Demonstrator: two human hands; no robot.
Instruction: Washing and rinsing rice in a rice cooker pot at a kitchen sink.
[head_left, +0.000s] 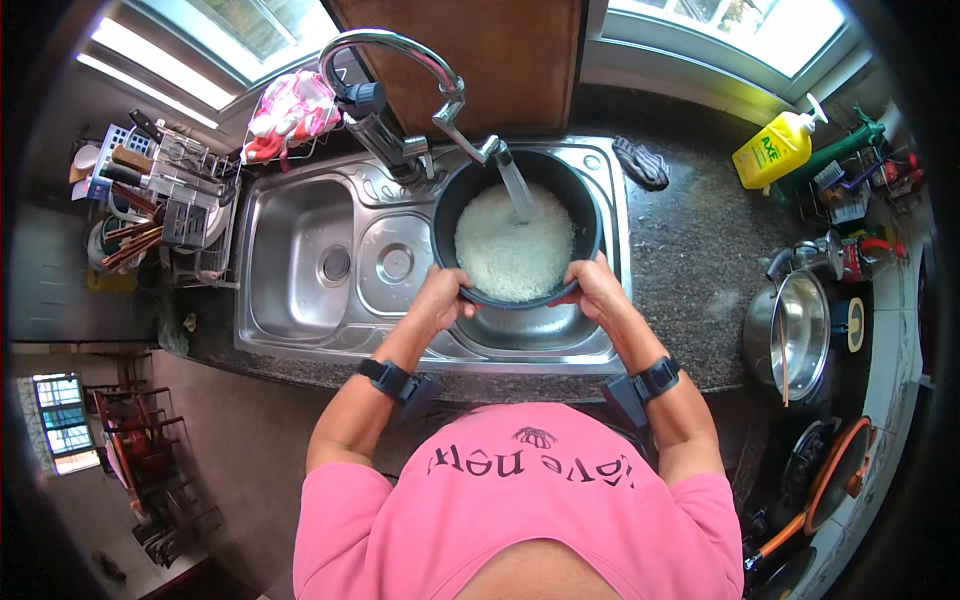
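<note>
Between my hands is a dark round pot (442, 217), held over the right basin (525, 330) of a stainless steel sink. Inside it lies white rice (502, 255) in cloudy water. A stream of water (516, 187) runs into the pot from the chrome faucet (397, 41), whose jointed spout reaches over the far rim. My left hand (444, 294) grips the near left rim, thumb on top. My right hand (596, 285) grips the near right rim in the same way. The fingers beneath the pot are partly hidden.
Left of the sink stands a dish rack (195, 187) with knives and chopsticks. A pink and white cloth (292, 112) hangs in a wire basket behind. On the right counter are a striped cloth (641, 163), a yellow AXE pump bottle (772, 154) and a steel pot (801, 330).
</note>
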